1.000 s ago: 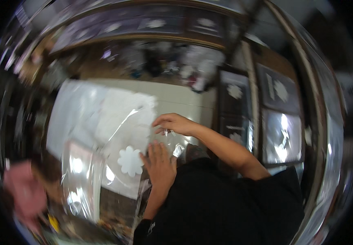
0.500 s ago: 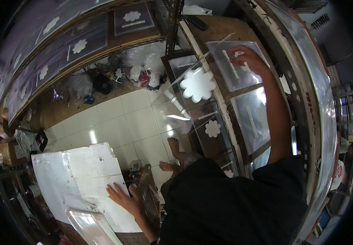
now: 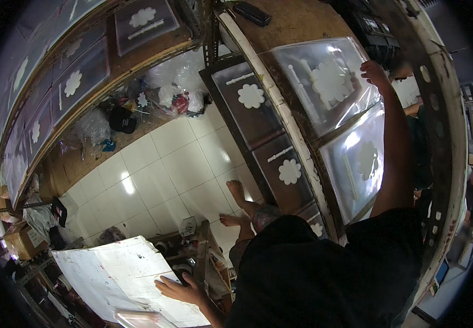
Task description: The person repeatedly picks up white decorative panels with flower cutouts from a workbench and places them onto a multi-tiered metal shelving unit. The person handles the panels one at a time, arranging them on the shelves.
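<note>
On the right-hand wooden shelf, a clear plastic sheet point(image 3: 297, 61) with a white scalloped flower shape point(image 3: 332, 82) and a white bar shape point(image 3: 300, 82) lies over matching printed shapes. My right hand point(image 3: 375, 74) is at the sheet's far right edge, its fingers curled on the rim. A second clear sheet point(image 3: 332, 169) with a pale flower and bar lies nearer to me. At the lower left, my left hand point(image 3: 179, 288) rests flat on a large white board point(image 3: 121, 268), fingers apart and nothing in them. A clear plastic stack point(image 3: 143, 318) lies on the board's near part.
A lower rack point(image 3: 253, 128) and a left rack point(image 3: 91, 65) hold more sheets with white flowers. A dark oblong object point(image 3: 251, 13) sits on the far shelf end. Plastic bags point(image 3: 176, 76) lie under the left rack. Another person is partly visible beyond the right rack.
The tilted clear sheet hanging over the shelf edge now lies flat on the right shelf. My right hand has moved to its far right edge. My left hand stays on the board.
</note>
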The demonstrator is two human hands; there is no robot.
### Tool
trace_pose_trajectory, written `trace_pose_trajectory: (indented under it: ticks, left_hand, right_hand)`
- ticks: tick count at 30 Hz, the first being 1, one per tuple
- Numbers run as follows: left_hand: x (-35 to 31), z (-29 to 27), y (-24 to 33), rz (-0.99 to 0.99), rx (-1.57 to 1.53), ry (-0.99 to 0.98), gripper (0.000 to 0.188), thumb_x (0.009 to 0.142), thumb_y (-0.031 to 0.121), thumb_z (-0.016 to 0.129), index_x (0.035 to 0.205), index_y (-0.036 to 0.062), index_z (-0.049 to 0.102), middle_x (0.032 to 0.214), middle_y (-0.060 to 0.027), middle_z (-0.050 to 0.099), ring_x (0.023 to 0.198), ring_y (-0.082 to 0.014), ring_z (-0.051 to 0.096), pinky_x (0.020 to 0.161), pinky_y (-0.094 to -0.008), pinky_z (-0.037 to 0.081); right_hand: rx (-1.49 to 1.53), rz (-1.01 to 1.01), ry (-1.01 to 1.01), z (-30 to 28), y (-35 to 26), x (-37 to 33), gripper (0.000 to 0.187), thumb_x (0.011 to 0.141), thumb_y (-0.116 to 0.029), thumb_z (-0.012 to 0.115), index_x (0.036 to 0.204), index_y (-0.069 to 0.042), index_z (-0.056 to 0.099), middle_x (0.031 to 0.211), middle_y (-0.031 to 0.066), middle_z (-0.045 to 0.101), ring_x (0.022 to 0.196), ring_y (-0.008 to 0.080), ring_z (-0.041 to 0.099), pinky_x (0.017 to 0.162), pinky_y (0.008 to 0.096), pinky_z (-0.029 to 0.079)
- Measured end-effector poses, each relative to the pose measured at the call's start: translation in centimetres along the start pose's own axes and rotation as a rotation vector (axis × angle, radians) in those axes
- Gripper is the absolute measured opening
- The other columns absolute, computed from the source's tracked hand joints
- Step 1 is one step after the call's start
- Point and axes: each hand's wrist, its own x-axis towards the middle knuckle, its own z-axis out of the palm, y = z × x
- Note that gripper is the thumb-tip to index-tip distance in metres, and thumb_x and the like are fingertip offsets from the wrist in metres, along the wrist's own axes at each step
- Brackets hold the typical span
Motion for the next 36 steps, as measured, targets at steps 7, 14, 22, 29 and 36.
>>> trace_pose_trajectory:
  ticks: [7,14,22,29,36]
  left_hand:
    - [0.3,-0.2,0.3,-0.006,0.024,0.0,0.075,0.1,0.058,0.044,0.15,0.0031,0.038,0.156,-0.0267,0.031,0.143,-0.0482,0.031,0.113,-0.0656,0.026]
    - [0.3,-0.4,0.3,-0.016,0.035,-0.005,0.076,0.099,0.06,0.045,0.149,0.0026,0.04,0.156,-0.0259,0.032,0.143,-0.0473,0.032,0.113,-0.0665,0.026]
    - [0.5,-0.5,0.5,-0.025,0.017,-0.015,0.074,0.1,0.057,0.045,0.149,0.0021,0.041,0.156,-0.0255,0.033,0.143,-0.0462,0.032,0.114,-0.0639,0.026]
    - [0.4,-0.7,0.8,-0.018,-0.002,-0.007,0.073,0.1,0.055,0.046,0.149,0.0016,0.04,0.156,-0.0264,0.032,0.143,-0.047,0.032,0.114,-0.0628,0.026]
    - [0.7,-1.7,1.7,-0.062,-0.13,-0.029,0.071,0.093,0.035,0.062,0.149,-0.0005,0.038,0.155,-0.0305,0.03,0.143,-0.0501,0.028,0.116,-0.0627,0.02]
  right_hand:
    - [-0.057,-0.168,0.153,-2.5,4.4,5.9,0.021,0.09,-0.002,0.046,0.098,-0.008,0.064,0.094,0.0008,0.063,0.088,0.0144,0.062,0.078,0.0307,0.053]
    - [-0.155,-0.235,0.181,-3.4,5.7,8.1,0.016,0.089,-0.002,0.049,0.093,-0.007,0.064,0.091,0.0019,0.064,0.085,0.013,0.061,0.073,0.0301,0.054]
    - [-0.335,-0.419,0.26,-4.2,6.4,8.5,0.013,0.083,-0.012,0.061,0.093,-0.009,0.068,0.087,0.0084,0.067,0.079,0.0226,0.066,0.071,0.0397,0.054]
    - [-0.808,-0.285,0.727,0.6,-0.1,2.6,0.026,0.085,-0.019,0.058,0.107,-0.013,0.07,0.112,0.0143,0.068,0.111,0.0349,0.062,0.096,0.0452,0.048]
    - [-0.102,-0.677,0.425,11.3,-9.0,-4.2,0.031,0.094,-0.002,0.051,0.123,0.001,0.064,0.126,0.0134,0.066,0.122,0.0242,0.06,0.108,0.0345,0.042]
